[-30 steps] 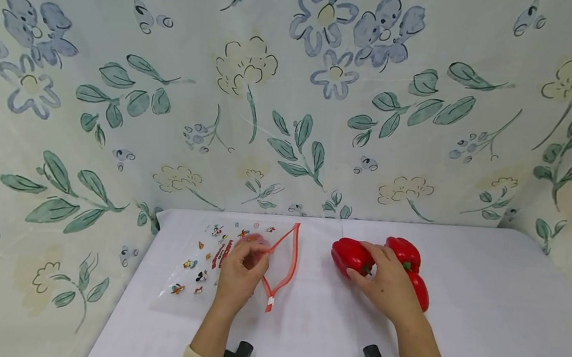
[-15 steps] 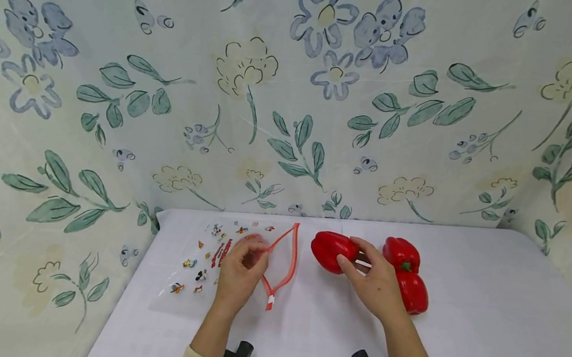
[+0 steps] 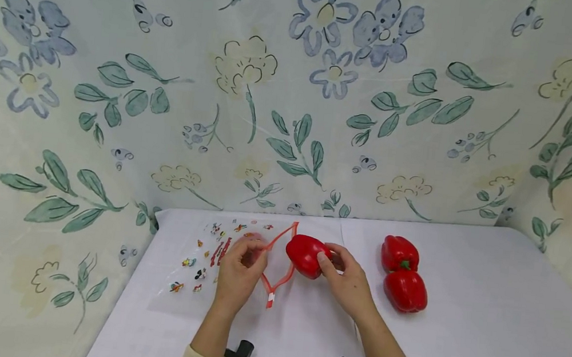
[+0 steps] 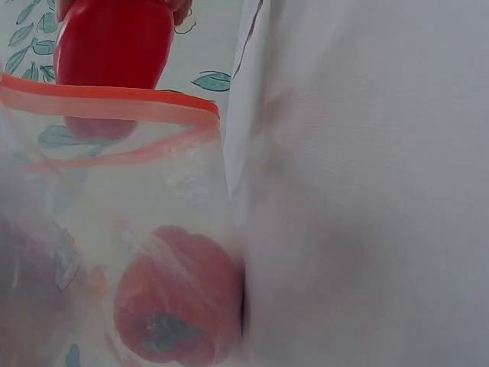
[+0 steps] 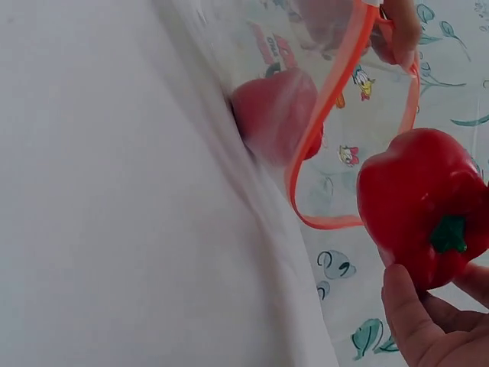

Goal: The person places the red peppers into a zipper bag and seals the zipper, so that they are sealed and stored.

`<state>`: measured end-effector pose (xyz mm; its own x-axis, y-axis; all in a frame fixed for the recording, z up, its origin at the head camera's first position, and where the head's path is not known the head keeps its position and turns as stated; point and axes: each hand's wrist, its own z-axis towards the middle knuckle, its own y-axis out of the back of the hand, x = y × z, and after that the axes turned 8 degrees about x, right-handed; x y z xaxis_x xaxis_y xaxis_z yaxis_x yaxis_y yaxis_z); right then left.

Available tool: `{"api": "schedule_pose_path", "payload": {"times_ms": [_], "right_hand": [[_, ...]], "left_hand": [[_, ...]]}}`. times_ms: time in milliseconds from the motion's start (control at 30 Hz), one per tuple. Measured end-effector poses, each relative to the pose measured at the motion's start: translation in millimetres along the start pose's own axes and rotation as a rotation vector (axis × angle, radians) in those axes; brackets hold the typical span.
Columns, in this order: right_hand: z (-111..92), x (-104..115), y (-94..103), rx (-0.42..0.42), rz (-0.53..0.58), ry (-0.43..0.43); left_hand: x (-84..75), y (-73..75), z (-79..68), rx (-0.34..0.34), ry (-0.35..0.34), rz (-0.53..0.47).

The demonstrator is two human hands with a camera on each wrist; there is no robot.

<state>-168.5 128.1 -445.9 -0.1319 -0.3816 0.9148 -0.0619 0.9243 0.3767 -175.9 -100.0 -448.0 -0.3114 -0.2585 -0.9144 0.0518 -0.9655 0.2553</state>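
A clear zip bag (image 3: 181,295) with cartoon prints and a red-orange zip edge (image 3: 284,279) lies on the left of the table, its mouth spread apart. My left hand (image 3: 240,269) pinches the bag's upper edge. Through the plastic, a red bell pepper (image 4: 179,294) shows inside in the left wrist view. My right hand (image 3: 348,279) grips another red bell pepper (image 3: 307,255) by its stem end, right at the bag's mouth. In the right wrist view, the green stem (image 5: 449,233) of this held pepper faces the right hand's fingers (image 5: 409,306).
Two more red bell peppers, one behind (image 3: 400,254) and one in front (image 3: 406,292), lie together on the white table (image 3: 485,312) at the right. A flowered cloth (image 3: 293,99) hangs behind the table.
My right hand has carried the bell pepper leftward, away from the other two, to the bag's mouth. My left hand has kept its place on the bag's edge.
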Motion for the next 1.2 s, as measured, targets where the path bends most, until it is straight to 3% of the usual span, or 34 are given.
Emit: {"api": "schedule_pose_path", "payload": {"times_ms": [233, 667, 1000, 1200], "right_hand": [[8, 0, -18.4, 0.052, 0.124, -0.073], [20, 9, -47.6, 0.002, 0.197, -0.117], [25, 11, -66.3, -0.075, 0.154, -0.085], [26, 12, -72.7, -0.058, 0.126, -0.102]], "left_hand": [[-0.6, 1.2, 0.7, -0.007, -0.002, 0.008], [-2.6, 0.4, 0.4, -0.017, -0.020, -0.002], [-4.6, -2.8, -2.2, 0.002, -0.029, 0.016], [-2.2, -4.0, -3.6, 0.006, -0.026, 0.046]]}}
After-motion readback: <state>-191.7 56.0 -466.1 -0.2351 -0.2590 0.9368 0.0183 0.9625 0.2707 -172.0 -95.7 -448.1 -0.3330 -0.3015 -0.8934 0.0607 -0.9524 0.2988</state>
